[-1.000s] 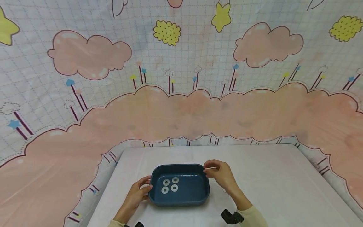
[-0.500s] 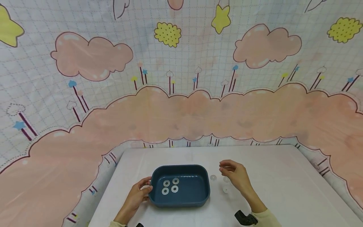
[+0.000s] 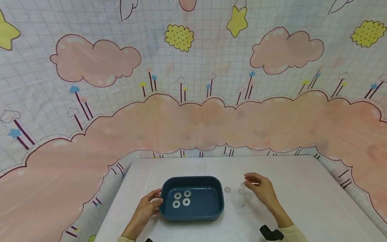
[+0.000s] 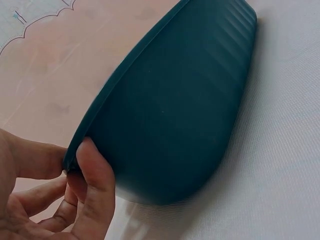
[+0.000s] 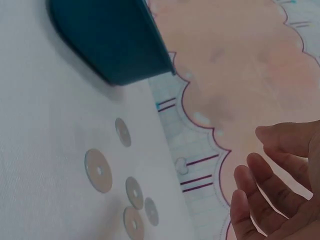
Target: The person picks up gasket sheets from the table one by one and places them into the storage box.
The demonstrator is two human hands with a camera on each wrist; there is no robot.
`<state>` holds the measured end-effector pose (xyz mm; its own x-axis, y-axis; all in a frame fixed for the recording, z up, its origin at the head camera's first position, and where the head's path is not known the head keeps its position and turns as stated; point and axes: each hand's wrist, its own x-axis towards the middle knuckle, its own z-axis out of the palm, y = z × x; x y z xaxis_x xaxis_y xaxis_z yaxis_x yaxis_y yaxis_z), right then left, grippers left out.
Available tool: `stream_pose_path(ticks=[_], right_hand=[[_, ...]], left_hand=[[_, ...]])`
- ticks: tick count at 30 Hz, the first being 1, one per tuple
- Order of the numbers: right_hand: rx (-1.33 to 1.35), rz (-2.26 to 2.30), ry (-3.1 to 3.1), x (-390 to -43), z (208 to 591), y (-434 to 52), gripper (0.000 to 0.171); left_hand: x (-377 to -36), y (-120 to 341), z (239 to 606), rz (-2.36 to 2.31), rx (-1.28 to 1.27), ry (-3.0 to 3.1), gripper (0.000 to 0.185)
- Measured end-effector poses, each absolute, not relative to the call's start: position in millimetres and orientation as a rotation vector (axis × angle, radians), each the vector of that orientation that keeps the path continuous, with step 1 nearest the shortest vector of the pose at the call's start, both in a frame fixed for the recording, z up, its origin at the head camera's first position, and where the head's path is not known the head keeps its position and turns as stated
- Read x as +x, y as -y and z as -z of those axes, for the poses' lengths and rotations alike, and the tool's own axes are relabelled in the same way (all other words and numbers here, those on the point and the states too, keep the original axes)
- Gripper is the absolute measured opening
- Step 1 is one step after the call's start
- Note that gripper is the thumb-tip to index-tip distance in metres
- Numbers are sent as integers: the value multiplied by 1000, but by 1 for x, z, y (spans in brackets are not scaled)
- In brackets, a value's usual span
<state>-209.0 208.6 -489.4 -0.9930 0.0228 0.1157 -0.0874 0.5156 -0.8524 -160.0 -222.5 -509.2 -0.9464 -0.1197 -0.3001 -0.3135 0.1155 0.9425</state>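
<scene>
Dark blue plastic, the tray sits near the front edge of the white table, left of its middle, with four washers lying in its left half. We see the left hand pinching the tray's left rim, thumb over the lip and fingers under it. The right hand hovers with loosely curled fingers that hold nothing, just above five loose washers lying on the table to the right of the tray.
</scene>
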Motion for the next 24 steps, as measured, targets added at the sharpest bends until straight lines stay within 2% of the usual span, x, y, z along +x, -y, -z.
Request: stream_pose_path(ticks=[24], right_hand=[[-120,-1436,2756,-216,531,-224,31]], left_hand=[[-143,224,509,-1939,-435,-2239,47]])
